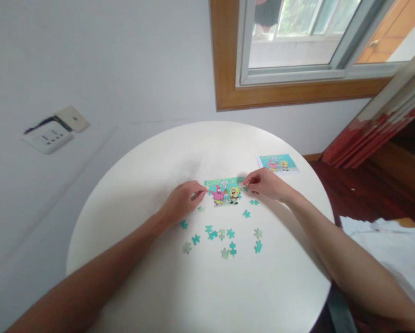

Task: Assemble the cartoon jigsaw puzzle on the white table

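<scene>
A partly joined jigsaw puzzle (224, 194) lies flat on the round white table (148, 286), with a pink starfish and a yellow sponge figure on a teal ground. At its left edge, my left hand (185, 200) is closed, thumb and fingertips pinched together on the border. My right hand (265, 184) pinches at the upper right edge, where a small teal jigsaw piece (245, 188) shows partly under the fingertips. Nearer to me are several loose teal and pale green pieces, among them a teal piece (247, 214) and a pale piece (187, 248).
Behind my right hand lies a reference picture card (278, 163) of the same scene. A wall with a socket (48, 136) and a wood-framed window (224, 55) bounds the far side. White cloth or paper (384, 249) and a red-hemmed curtain (377, 129) are at the right.
</scene>
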`<state>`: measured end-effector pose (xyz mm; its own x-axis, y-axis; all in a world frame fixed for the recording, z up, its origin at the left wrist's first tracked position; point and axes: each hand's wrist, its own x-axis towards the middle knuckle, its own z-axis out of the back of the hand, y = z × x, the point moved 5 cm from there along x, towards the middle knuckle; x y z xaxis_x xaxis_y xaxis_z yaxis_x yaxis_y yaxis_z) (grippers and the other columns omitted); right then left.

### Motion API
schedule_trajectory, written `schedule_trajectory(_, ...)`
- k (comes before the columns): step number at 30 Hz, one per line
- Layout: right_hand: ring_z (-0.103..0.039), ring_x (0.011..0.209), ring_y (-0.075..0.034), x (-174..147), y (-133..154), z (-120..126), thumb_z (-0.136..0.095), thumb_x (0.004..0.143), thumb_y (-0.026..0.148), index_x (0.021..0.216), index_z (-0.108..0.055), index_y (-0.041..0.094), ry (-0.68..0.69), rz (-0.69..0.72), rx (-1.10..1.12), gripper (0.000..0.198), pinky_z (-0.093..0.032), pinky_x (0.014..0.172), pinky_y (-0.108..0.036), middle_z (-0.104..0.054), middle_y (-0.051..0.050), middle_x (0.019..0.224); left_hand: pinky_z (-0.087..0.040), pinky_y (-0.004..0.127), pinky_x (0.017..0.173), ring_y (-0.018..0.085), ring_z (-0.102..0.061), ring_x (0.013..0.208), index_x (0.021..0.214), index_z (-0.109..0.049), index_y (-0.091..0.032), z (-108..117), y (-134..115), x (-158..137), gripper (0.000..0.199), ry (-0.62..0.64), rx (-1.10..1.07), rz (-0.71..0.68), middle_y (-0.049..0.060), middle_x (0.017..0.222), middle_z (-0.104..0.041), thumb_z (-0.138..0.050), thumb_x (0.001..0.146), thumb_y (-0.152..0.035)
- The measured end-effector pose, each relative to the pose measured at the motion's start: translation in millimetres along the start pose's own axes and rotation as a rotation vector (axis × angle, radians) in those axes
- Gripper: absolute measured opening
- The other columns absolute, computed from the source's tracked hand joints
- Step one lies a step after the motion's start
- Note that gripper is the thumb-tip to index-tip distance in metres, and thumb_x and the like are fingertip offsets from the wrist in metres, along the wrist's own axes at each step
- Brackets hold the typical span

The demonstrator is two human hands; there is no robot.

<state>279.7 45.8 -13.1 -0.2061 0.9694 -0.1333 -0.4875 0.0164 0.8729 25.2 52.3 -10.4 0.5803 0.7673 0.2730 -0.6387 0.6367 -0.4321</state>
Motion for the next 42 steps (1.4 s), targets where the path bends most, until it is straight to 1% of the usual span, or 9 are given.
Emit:
schedule_trajectory(4, -0.056, 0.051, -0.013, 0.7, -4.0, -6.5, -0.060, 0.065, 0.019, 0.071, -0.065, 0.014, 0.037, -0.030, 0.073, 0.010, -0.041, 0.049, -0.025, -0.063, -0.003, 0.056, -0.047, 0.030, 0.081, 0.017, -0.064, 0.084, 0.094, -0.071, -0.018, -0.1, 0.3, -0.3, 0.020, 0.008, 0.003, 0.005, 0.004, 0.090, -0.070, -0.052, 0.093, -0.022)
schedule_trajectory(6, -0.054, 0.048, -0.012, 1.2, -4.7, -9.5, -0.059, 0.066, 0.019, 0.065, -0.064, 0.015, 0.064, -0.026, 0.047, 0.007, -0.040, 0.048, -0.025, -0.062, -0.003, 0.054, -0.047, 0.030, 0.082, 0.017, -0.064, 0.084, 0.093, -0.071, -0.018, 0.4, 0.0, -0.7, 0.020, 0.006, 0.003, 0.003, 0.004, 0.090, -0.070, -0.052, 0.092, -0.022)
schedule_trajectory(9, -0.051, 0.048, -0.011, 2.4, -5.0, -12.4, -0.059, 0.067, 0.019, 0.061, -0.065, 0.014, 0.078, 0.013, -0.032, 0.009, -0.039, 0.048, -0.024, -0.061, -0.003, 0.053, -0.047, 0.030, 0.082, 0.018, -0.064, 0.085, 0.093, -0.071, -0.018, 0.6, -0.4, -1.2, 0.019, 0.002, -0.001, 0.002, 0.004, 0.090, -0.070, -0.052, 0.092, -0.022)
schedule_trajectory(15, -0.057, 0.056, -0.012, 6.7, -10.9, -13.2, -0.061, 0.067, 0.017, 0.066, -0.071, 0.013, 0.018, 0.032, -0.118, 0.010, -0.040, 0.050, -0.024, -0.068, -0.005, 0.062, -0.047, 0.030, 0.082, 0.017, -0.064, 0.085, 0.093, -0.071, -0.018, -1.4, 0.1, -1.1, 0.020, 0.006, 0.009, -0.001, 0.004, 0.089, -0.070, -0.052, 0.093, -0.022)
schedule_trajectory(23, -0.054, 0.054, -0.011, 7.7, -11.0, -13.5, -0.062, 0.070, 0.015, 0.070, -0.072, 0.013, 0.007, 0.043, -0.191, 0.011, -0.037, 0.048, -0.023, -0.067, -0.004, 0.062, -0.047, 0.030, 0.081, 0.018, -0.064, 0.084, 0.092, -0.071, -0.018, 0.0, -0.4, -0.8, 0.020, 0.002, 0.006, -0.002, 0.004, 0.089, -0.070, -0.052, 0.092, -0.022)
schedule_trajectory(29, -0.055, 0.053, -0.011, 7.5, -11.0, -11.8, -0.064, 0.068, 0.016, 0.070, -0.070, 0.014, -0.036, 0.030, -0.307, 0.006, -0.037, 0.048, -0.022, -0.067, -0.003, 0.062, -0.047, 0.030, 0.082, 0.017, -0.064, 0.084, 0.093, -0.071, -0.018, -0.5, -1.1, -0.5, 0.020, 0.001, -0.004, -0.013, 0.004, 0.089, -0.070, -0.052, 0.093, -0.022)
schedule_trajectory(32, -0.057, 0.055, -0.012, 7.7, -9.3, -7.2, -0.063, 0.068, 0.017, 0.069, -0.069, 0.014, -0.059, 0.039, -0.313, 0.006, -0.038, 0.050, -0.023, -0.067, -0.003, 0.063, -0.047, 0.029, 0.082, 0.017, -0.064, 0.085, 0.092, -0.071, -0.018, 0.1, -1.4, -0.5, 0.019, -0.006, -0.013, -0.011, 0.004, 0.090, -0.070, -0.052, 0.092, -0.021)
schedule_trajectory(38, -0.057, 0.059, -0.013, 6.8, -3.4, 8.7, -0.059, 0.071, 0.016, 0.072, -0.071, 0.013, -0.129, 0.091, -0.325, 0.012, -0.039, 0.055, -0.025, -0.068, -0.005, 0.066, -0.047, 0.029, 0.081, 0.017, -0.064, 0.085, 0.092, -0.071, -0.018, -0.1, -0.6, -0.9, 0.019, -0.003, -0.004, -0.011, 0.004, 0.089, -0.070, -0.052, 0.092, -0.022)
schedule_trajectory(42, -0.058, 0.060, -0.014, 6.4, -3.2, 10.1, -0.059, 0.071, 0.017, 0.070, -0.071, 0.013, -0.137, 0.104, -0.342, 0.012, -0.039, 0.056, -0.025, -0.068, -0.005, 0.066, -0.047, 0.029, 0.082, 0.017, -0.064, 0.085, 0.093, -0.071, -0.018, -1.0, 0.2, -0.8, 0.020, 0.000, 0.002, -0.012, 0.004, 0.090, -0.070, -0.052, 0.093, -0.022)
